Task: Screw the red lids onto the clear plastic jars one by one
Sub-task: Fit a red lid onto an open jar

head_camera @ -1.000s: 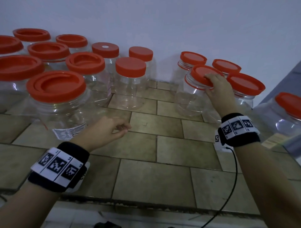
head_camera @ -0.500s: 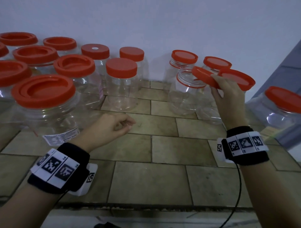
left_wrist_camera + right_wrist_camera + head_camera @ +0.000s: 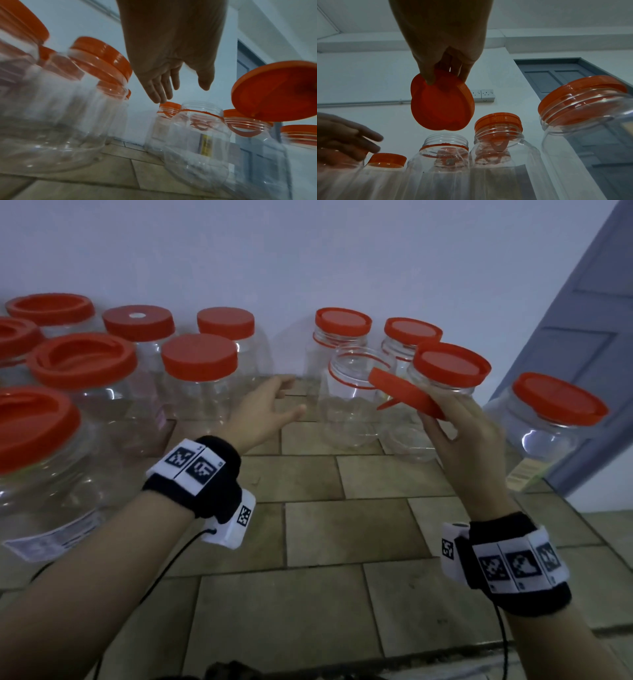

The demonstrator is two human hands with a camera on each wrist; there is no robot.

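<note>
My right hand (image 3: 455,422) pinches a red lid (image 3: 404,392) by its edge, tilted, just right of an uncapped clear jar (image 3: 352,398). In the right wrist view the red lid (image 3: 441,104) hangs above the open jar (image 3: 443,155), thumb and fingers on its upper rim. My left hand (image 3: 270,409) reaches out with fingers spread, a short way left of the open jar, touching nothing. The left wrist view shows the left hand (image 3: 173,83) in the air over the open jar (image 3: 199,138), with the lid (image 3: 278,92) at right.
Several capped jars stand at the left (image 3: 198,378) and along the white wall (image 3: 342,330); more capped jars (image 3: 448,371) crowd right of the open one. A large capped jar (image 3: 555,419) stands by the grey door (image 3: 589,344). Tiled surface (image 3: 308,542) lies between my arms.
The right hand lifted the lid off the jar and drew it back to the right, tilted. The left hand opened and moved forward toward the uncapped jar.
</note>
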